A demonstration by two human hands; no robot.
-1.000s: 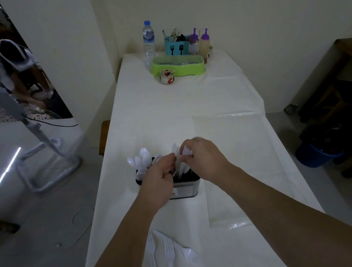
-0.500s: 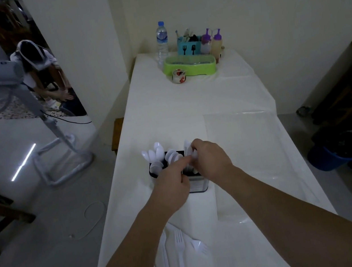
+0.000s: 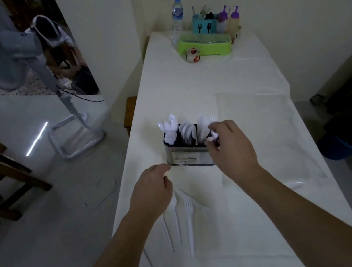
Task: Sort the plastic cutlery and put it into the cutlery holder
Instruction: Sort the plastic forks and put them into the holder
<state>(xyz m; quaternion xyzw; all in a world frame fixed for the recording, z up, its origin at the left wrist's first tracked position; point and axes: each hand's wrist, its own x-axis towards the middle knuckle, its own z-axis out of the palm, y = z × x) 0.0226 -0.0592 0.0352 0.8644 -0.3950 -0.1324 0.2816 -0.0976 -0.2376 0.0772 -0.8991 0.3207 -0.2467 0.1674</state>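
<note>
Several forks [image 3: 189,220] lie on the surface [image 3: 245,227] near the holder [image 3: 189,154]; right hand [image 3: 231,147] pinches cutlery into it, left hand [image 3: 151,190], loosely curled and empty, should collect forks.

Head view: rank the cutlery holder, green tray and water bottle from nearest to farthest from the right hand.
From the right hand:
1. Cutlery holder, directly under its fingers, mid-table.
2. Green tray, at the table's far end.
3. Water bottle, behind the tray's left end, by the wall.
</note>
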